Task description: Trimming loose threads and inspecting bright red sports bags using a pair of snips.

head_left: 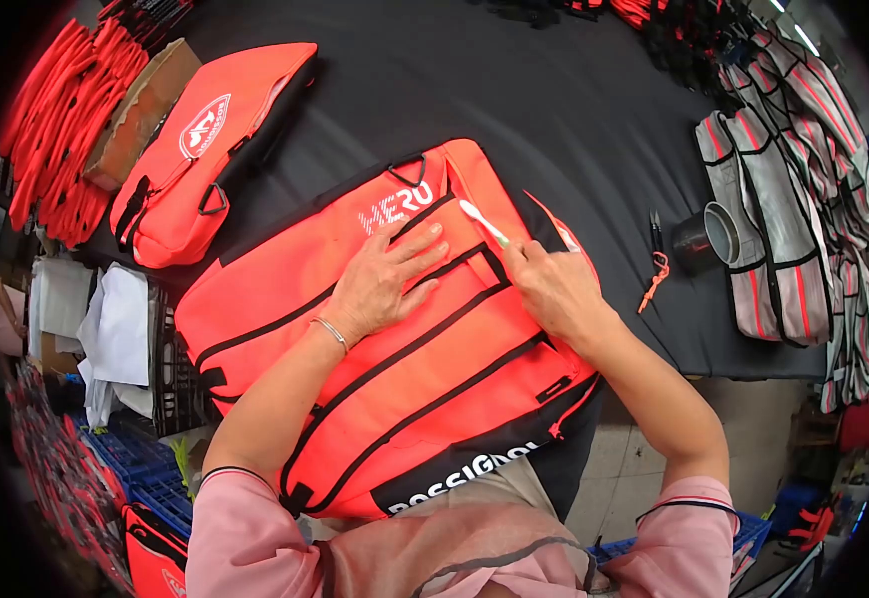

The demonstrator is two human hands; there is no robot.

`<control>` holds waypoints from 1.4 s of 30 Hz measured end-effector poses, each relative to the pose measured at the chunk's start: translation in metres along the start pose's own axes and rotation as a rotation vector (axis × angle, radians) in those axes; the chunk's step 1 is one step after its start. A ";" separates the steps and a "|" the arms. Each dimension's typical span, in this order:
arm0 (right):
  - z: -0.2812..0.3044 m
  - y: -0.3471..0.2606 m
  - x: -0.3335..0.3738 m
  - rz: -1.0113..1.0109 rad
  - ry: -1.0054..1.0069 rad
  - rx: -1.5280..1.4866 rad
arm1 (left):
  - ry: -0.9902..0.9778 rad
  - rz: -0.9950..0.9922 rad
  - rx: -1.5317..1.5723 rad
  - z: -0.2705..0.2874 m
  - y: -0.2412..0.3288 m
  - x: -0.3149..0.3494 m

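Observation:
A bright orange-red backpack (255,302) with black zips and white print lies across the table edge, toward my body. My left hand (382,283) rests flat on its front panel, fingers stretched out. In my right hand (554,289) is a toothbrush (484,224), gripped by its handle. Its white head points up and left, over the panel near the bag's top end. My fingers hide the rest of the handle.
A second orange bag (190,149) lies at the left by a cardboard box (140,115). On the right are thread snips (657,234) with an orange cord, a dark cup (705,241) and grey straps (763,229). Black cloth (384,80) covers the table.

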State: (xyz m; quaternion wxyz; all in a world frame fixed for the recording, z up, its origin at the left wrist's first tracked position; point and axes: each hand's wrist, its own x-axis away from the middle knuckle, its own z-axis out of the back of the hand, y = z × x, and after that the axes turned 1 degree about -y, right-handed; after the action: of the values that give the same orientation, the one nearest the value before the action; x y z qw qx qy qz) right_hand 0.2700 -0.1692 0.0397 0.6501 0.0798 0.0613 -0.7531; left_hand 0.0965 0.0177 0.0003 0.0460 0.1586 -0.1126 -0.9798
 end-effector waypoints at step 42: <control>0.081 0.016 0.122 -0.324 -0.089 -0.205 | 0.017 -0.019 0.051 -0.006 0.000 -0.007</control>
State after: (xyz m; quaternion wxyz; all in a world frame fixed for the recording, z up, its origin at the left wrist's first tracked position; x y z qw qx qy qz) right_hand 0.2653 -0.3056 0.0950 0.5272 -0.0309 0.1210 -0.8405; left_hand 0.1054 0.0170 -0.0029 0.0334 0.1691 -0.1357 -0.9756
